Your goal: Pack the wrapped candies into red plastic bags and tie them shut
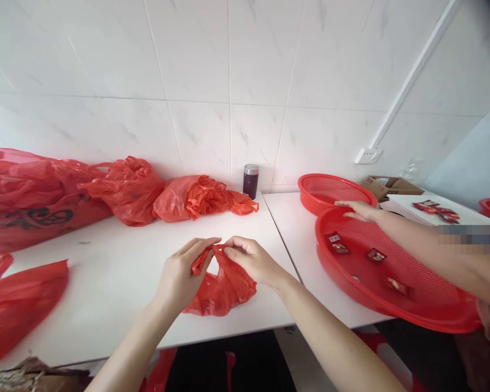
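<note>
A red plastic bag (228, 288) rests on the white table in front of me, its top gathered up between my hands. My left hand (188, 267) is closed on the folded upper part of the bag. From the other side, my right hand (251, 258) pinches the bag's top edge between thumb and fingers. The two hands are nearly touching at the fingertips. What the bag holds, if anything, cannot be made out.
Red bags (126, 190) line the wall, beside a dark cup (250, 181). Another red bag (28, 305) is at left. At right, another person's hand (357, 210) reaches over a large red basket (335, 277) with small packets (376, 255); a second basket (310, 198) stands behind.
</note>
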Motion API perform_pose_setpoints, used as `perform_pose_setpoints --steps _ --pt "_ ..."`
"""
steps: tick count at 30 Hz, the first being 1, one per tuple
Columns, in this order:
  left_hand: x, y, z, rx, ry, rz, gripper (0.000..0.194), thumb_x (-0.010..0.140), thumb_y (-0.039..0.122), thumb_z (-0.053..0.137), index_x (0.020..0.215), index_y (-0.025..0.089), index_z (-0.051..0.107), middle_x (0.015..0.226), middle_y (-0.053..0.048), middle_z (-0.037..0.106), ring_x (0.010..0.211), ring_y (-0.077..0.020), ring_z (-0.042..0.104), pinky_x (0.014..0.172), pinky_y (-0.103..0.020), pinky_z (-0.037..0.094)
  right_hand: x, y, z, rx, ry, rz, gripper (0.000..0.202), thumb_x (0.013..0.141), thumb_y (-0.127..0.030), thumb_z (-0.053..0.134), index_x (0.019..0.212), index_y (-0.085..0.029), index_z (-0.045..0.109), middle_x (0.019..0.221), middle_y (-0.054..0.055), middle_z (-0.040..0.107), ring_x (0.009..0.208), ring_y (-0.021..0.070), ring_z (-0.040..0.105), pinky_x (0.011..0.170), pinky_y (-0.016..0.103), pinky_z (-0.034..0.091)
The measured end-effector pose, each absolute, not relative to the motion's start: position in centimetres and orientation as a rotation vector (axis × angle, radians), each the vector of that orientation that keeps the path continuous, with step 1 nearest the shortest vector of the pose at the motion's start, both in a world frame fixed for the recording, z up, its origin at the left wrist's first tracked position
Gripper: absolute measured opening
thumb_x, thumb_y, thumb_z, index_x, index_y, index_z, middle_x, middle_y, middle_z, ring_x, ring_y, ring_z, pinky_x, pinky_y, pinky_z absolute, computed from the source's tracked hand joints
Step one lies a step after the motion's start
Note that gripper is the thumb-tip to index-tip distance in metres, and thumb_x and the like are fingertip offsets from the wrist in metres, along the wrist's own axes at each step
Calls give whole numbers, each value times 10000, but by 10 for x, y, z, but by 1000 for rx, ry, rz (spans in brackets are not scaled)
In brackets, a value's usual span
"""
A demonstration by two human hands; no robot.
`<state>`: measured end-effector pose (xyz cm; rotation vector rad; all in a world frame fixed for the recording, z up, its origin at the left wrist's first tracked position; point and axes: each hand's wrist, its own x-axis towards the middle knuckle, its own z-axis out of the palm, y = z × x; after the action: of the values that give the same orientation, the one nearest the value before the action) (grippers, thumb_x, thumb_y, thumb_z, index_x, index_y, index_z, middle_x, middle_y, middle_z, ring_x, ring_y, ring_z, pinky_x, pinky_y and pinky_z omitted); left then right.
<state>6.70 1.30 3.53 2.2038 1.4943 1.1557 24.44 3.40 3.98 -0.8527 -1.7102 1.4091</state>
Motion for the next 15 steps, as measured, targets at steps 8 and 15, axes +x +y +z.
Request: perform_pose_setpoints --steps 8,15 --pt "7 -17 -37 1549 1877 1112 468 904 574 349 881 247 684 776 -20 723 692 -205 643 631 -295 482 282 29 -9 -1046 -1644 1125 232 926 -373 465 802 -197 550 823 19 647 837 161 613 775 282 449" --pt "29 -23 -69 1434 1927 1310 392 921 524 350 1017 253 616 1111 -75 660 1032 -255 610 875 -375 456 253 31 -66 -1486 -1431 694 292 953 -476 329 909 -242 498 768 7 620 719 189 597 684 306 439"
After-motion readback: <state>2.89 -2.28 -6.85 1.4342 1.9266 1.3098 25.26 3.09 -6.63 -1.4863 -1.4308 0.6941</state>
